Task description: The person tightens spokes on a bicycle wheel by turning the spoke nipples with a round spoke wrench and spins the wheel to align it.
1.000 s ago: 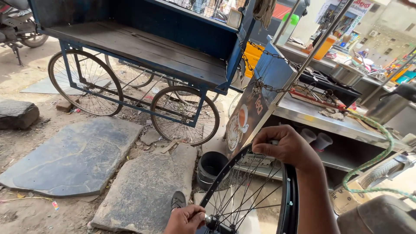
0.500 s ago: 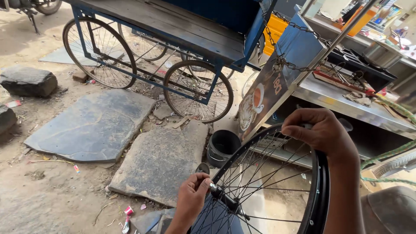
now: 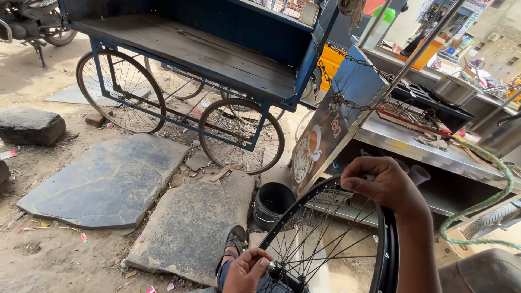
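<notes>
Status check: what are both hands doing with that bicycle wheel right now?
Left hand pinching the hub axle. Right hand gripping the top of the black rim. Wheel upright. Black bucket just beyond, apart.

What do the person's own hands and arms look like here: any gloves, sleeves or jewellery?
Both are bare. The left hand has no glove or visible ring. The right hand and forearm show no glove, sleeve, watch or bracelet. The left forearm is out of view.

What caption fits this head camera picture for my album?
Left hand at the hub, right hand gripping the black bicycle wheel near a blue cart.
</notes>
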